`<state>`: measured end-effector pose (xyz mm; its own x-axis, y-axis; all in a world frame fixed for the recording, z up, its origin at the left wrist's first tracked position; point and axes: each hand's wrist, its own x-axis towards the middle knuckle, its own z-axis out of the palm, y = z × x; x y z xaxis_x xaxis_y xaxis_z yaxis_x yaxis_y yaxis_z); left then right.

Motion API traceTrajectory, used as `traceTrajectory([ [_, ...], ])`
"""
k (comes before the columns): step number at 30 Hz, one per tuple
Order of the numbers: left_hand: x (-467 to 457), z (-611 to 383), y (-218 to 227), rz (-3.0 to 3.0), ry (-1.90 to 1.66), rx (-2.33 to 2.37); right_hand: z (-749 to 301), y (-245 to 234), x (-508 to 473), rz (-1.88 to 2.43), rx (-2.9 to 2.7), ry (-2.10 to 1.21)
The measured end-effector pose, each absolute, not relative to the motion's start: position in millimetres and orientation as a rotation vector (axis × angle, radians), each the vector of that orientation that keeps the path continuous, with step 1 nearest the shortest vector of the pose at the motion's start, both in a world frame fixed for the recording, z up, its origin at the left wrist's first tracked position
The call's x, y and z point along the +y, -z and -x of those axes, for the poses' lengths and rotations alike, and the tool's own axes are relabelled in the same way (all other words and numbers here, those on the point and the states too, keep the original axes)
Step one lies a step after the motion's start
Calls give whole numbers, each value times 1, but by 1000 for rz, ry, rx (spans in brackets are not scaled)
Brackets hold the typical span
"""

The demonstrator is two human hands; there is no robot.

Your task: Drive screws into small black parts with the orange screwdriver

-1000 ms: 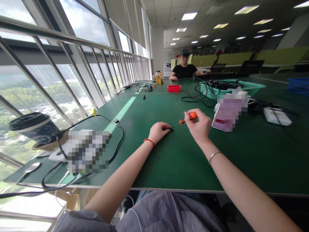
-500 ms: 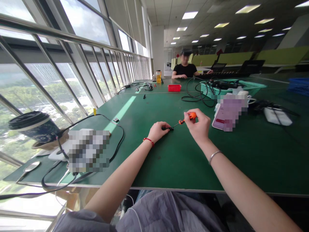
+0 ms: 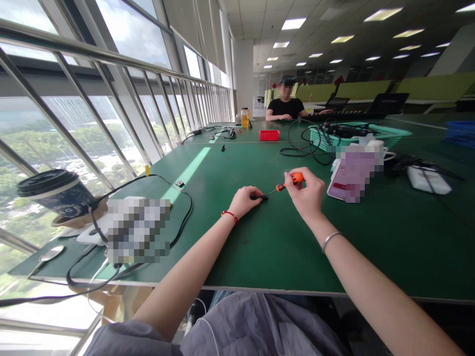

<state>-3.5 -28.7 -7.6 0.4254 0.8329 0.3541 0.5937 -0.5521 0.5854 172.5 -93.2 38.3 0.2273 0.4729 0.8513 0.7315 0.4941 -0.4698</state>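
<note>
My right hand [image 3: 306, 194] is closed around the orange handle of a small screwdriver [image 3: 287, 183], whose thin shaft slants down to the left. The tip meets a small black part [image 3: 259, 197] lying on the green table [image 3: 267, 237]. My left hand [image 3: 243, 200] is curled over that part, pinching it against the tabletop. A red cord is on my left wrist and a silver bangle on my right.
A lidded paper coffee cup [image 3: 55, 194] and black cables [image 3: 178, 217] lie at the left near the window railing. A pixelated pink pack [image 3: 356, 170], a white power strip [image 3: 428, 179] and a teal basket [image 3: 371, 132] stand at the right. A red tray [image 3: 269, 135] and a seated person [image 3: 285, 106] are at the far end.
Both hands hold the same places; only the head view has shifted slightly.
</note>
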Motion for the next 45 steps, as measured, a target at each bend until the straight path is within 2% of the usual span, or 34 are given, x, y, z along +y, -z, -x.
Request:
traceTrajectory([
  [25,-23,5,11,-2304,-903,1107,-175,-35,-90,1082,-1410,214],
  [33,-23,5,11,-2309,-907,1089,-176,-37,-91,1101,-1415,297],
  [41,-22,6,12,-2323,-917,1085,-176,-37,-90,1182,-1404,190],
  [45,-22,5,11,-2302,-910,1069,-176,-35,-88,1086,-1436,199],
])
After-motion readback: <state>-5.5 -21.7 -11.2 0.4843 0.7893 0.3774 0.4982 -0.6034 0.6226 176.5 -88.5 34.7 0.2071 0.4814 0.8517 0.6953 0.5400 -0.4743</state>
